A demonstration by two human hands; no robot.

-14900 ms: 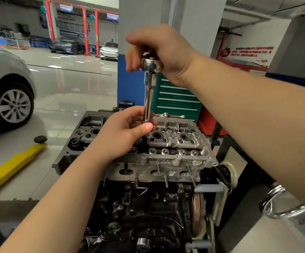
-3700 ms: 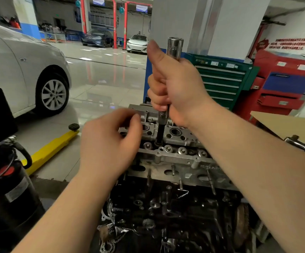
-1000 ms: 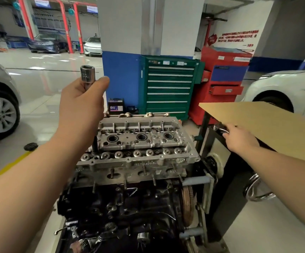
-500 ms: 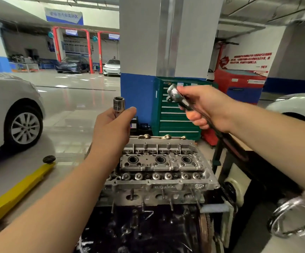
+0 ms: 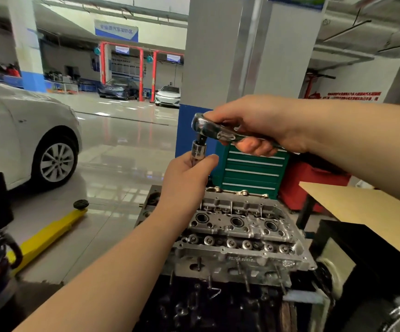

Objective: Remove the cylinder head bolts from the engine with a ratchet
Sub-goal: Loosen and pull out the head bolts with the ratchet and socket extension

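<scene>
The aluminium cylinder head (image 5: 242,238) sits on top of the dark engine block (image 5: 218,305) in the lower middle of the head view. Above its left end my left hand (image 5: 187,180) grips a chrome socket extension (image 5: 197,150), whose top end sticks out of my fist. My right hand (image 5: 254,123) holds a chrome ratchet (image 5: 212,129) by its handle. The ratchet's head sits directly on top of the extension's socket end. The lower part of the extension is hidden by my left hand.
A green tool chest (image 5: 251,171) and a red cabinet (image 5: 311,180) stand behind the engine. A tan board (image 5: 366,214) lies on a dark stand at right. A silver car (image 5: 26,137) and a yellow lift arm (image 5: 48,236) are at left.
My right hand has brought the ratchet down and left onto the top of the extension. My left hand has kept hold of the extension above the head's left end.
</scene>
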